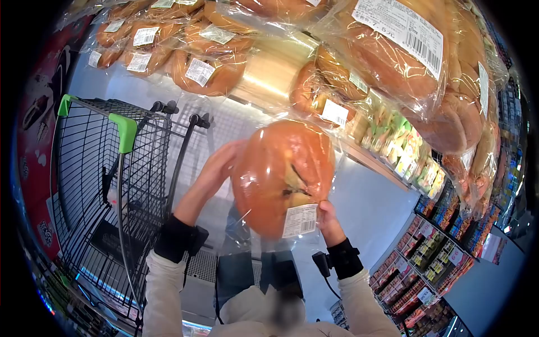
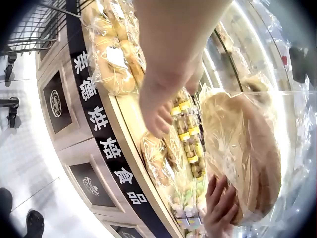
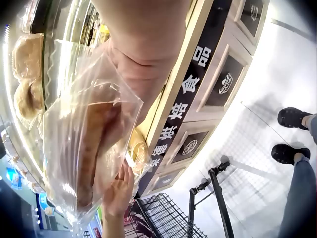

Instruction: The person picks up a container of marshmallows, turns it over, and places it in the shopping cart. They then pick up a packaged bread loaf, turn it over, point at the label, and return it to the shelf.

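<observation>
A large round loaf of bread in a clear plastic bag is held up in front of the body, its white label at the lower right. My left hand holds the loaf's left side, its fingers running behind the bag. At the lower right, my right hand grips the bag's edge beside the label, with the thumb in front. From the left wrist, the right hand shows its fingers spread on the back of the bagged loaf. The right wrist view shows the left hand's fingers against the bag.
Bagged loaves lie on the wooden bakery shelf ahead, and more are piled at the upper right. A shopping cart with green corner pieces stands at the left. Packaged goods fill racks at the right.
</observation>
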`<state>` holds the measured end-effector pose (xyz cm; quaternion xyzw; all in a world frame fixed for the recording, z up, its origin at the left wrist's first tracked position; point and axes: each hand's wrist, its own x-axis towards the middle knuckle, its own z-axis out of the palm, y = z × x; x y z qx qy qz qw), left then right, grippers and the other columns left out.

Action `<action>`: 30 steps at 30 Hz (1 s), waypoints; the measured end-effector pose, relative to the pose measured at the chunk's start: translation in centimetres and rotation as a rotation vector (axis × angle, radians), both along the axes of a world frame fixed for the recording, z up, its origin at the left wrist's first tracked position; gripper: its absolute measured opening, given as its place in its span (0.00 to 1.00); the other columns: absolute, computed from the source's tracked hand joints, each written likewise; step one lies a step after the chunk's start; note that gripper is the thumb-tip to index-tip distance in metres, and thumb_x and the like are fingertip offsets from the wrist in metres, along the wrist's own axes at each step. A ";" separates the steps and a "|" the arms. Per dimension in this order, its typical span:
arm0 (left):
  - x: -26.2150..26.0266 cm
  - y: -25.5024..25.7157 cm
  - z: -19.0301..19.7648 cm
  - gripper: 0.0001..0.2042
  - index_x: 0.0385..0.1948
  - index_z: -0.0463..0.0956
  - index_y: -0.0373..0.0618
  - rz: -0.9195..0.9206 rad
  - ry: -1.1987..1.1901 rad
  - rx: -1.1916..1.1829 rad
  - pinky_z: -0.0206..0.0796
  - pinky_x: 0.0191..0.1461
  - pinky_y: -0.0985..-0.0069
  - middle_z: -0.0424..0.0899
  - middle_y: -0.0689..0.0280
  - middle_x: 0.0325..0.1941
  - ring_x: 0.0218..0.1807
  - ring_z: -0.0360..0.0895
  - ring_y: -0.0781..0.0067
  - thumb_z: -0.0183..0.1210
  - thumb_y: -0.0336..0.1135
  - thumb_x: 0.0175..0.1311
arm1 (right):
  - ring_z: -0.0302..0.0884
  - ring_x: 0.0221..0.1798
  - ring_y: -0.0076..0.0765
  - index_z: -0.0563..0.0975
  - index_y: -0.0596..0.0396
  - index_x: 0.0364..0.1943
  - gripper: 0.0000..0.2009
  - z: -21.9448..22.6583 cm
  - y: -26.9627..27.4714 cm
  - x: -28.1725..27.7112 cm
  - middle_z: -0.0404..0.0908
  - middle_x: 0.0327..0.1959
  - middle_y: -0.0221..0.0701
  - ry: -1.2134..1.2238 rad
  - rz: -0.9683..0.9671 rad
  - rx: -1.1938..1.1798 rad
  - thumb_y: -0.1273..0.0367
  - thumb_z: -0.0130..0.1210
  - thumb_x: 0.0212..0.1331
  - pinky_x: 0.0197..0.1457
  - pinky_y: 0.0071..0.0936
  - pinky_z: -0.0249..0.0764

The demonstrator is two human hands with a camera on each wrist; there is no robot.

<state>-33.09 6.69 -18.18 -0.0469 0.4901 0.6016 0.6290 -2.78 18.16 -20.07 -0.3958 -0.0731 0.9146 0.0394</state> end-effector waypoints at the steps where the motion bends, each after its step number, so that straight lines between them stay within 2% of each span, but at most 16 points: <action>1: -0.1 0.7 -1.3 0.21 0.50 0.62 0.41 -0.044 0.124 -0.056 0.54 0.57 0.72 0.69 0.63 0.51 0.53 0.65 0.70 0.49 0.43 0.58 | 0.69 0.48 0.46 0.58 0.67 0.53 0.32 -0.5 0.1 1.4 0.68 0.48 0.44 0.002 -0.044 0.007 0.64 0.52 0.42 0.53 0.37 0.65; 4: -0.2 3.8 -4.9 0.16 0.44 0.67 0.40 -0.113 0.491 -0.110 0.57 0.53 0.76 0.73 0.64 0.46 0.51 0.67 0.75 0.51 0.39 0.56 | 0.68 0.49 0.46 0.58 0.66 0.53 0.32 -1.0 0.8 5.3 0.68 0.49 0.44 -0.027 -0.218 0.052 0.64 0.52 0.42 0.53 0.38 0.66; 7: 0.0 7.8 -7.0 0.18 0.43 0.68 0.39 -0.122 0.801 -0.043 0.60 0.50 0.76 0.73 0.64 0.45 0.51 0.67 0.75 0.54 0.40 0.54 | 0.68 0.49 0.47 0.58 0.66 0.53 0.32 -0.9 1.5 8.4 0.68 0.49 0.44 -0.056 -0.346 0.131 0.63 0.52 0.42 0.52 0.38 0.66; 9: 0.5 10.7 -7.3 0.21 0.44 0.67 0.38 -0.125 0.870 -0.083 0.62 0.49 0.75 0.73 0.61 0.46 0.51 0.67 0.72 0.56 0.42 0.51 | 0.68 0.49 0.47 0.58 0.65 0.53 0.32 0.1 2.0 8.9 0.67 0.49 0.44 -0.105 -0.375 0.199 0.64 0.52 0.41 0.52 0.39 0.67; 12: 1.0 14.3 -8.0 0.26 0.46 0.65 0.36 -0.168 1.107 -0.080 0.59 0.52 0.72 0.70 0.55 0.48 0.53 0.66 0.65 0.58 0.44 0.49 | 0.68 0.49 0.47 0.58 0.65 0.53 0.32 0.6 2.3 10.2 0.67 0.50 0.44 -0.168 -0.396 0.240 0.65 0.53 0.40 0.52 0.40 0.67; 16: 1.6 17.9 -10.0 0.31 0.49 0.62 0.34 -0.207 1.238 -0.151 0.56 0.55 0.70 0.67 0.49 0.50 0.53 0.64 0.56 0.58 0.47 0.47 | 0.71 0.46 0.44 0.61 0.64 0.51 0.29 1.0 2.4 10.7 0.70 0.47 0.42 -0.165 -0.373 0.343 0.64 0.52 0.42 0.49 0.39 0.70; 18: 2.3 19.2 -10.8 0.31 0.49 0.62 0.34 -0.174 1.297 -0.178 0.57 0.54 0.69 0.68 0.49 0.49 0.52 0.65 0.54 0.58 0.47 0.46 | 0.70 0.47 0.44 0.60 0.64 0.52 0.30 0.2 2.1 11.8 0.69 0.48 0.42 -0.121 -0.378 0.277 0.65 0.52 0.41 0.50 0.39 0.69; 21: 3.1 20.5 -11.0 0.30 0.48 0.62 0.33 -0.232 1.239 -0.146 0.56 0.54 0.68 0.67 0.49 0.49 0.52 0.64 0.53 0.56 0.48 0.47 | 0.70 0.47 0.45 0.59 0.65 0.52 0.31 -0.7 1.7 13.0 0.68 0.49 0.42 -0.116 -0.374 0.228 0.66 0.53 0.39 0.50 0.39 0.68; 24: 4.0 21.2 -12.9 0.27 0.46 0.63 0.34 -0.247 1.194 -0.194 0.56 0.54 0.67 0.68 0.51 0.48 0.52 0.63 0.52 0.54 0.46 0.49 | 0.70 0.47 0.46 0.60 0.65 0.52 0.32 -1.4 1.3 14.1 0.69 0.48 0.43 -0.127 -0.359 0.251 0.65 0.54 0.39 0.50 0.38 0.68; 27: 4.7 21.4 -14.2 0.22 0.45 0.64 0.37 -0.213 1.478 -0.285 0.58 0.52 0.67 0.69 0.54 0.47 0.48 0.65 0.53 0.51 0.43 0.53 | 0.70 0.47 0.46 0.60 0.65 0.52 0.32 -1.6 1.2 14.8 0.68 0.49 0.42 -0.129 -0.340 0.184 0.65 0.54 0.39 0.50 0.38 0.68; 30: 4.6 21.6 -14.3 0.18 0.44 0.65 0.40 -0.234 1.566 -0.303 0.60 0.48 0.67 0.71 0.57 0.44 0.45 0.66 0.55 0.47 0.41 0.56 | 0.69 0.48 0.45 0.59 0.64 0.52 0.32 -1.8 1.2 14.9 0.67 0.50 0.42 -0.134 -0.335 0.190 0.66 0.54 0.39 0.51 0.37 0.68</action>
